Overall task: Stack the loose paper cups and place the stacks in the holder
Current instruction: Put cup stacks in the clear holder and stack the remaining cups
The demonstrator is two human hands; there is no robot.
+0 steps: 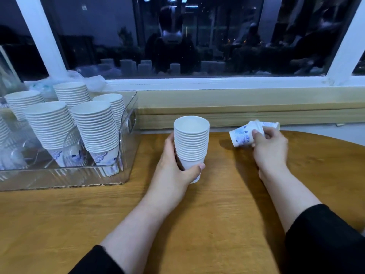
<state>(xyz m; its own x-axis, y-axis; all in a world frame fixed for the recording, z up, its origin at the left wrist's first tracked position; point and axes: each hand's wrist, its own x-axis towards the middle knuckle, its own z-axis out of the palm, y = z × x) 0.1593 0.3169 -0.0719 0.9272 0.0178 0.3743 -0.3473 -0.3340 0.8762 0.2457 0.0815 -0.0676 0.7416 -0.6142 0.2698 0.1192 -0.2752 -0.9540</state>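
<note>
My left hand (173, 165) grips an upright stack of white paper cups (191, 143) near its base, at the middle of the wooden table (207, 204). To the right, my right hand (270, 147) holds a few white cups with blue print (242, 136) lying on their sides, close to the table's far edge. A clear plastic holder (126, 171) stands at the left with several tall cup stacks (94, 127) leaning inside it.
A wooden ledge (246, 113) and a white window frame (197, 82) run along the back of the table. Crumpled plastic wrap (88, 78) lies behind the holder. The table's rounded edge curves away at the right.
</note>
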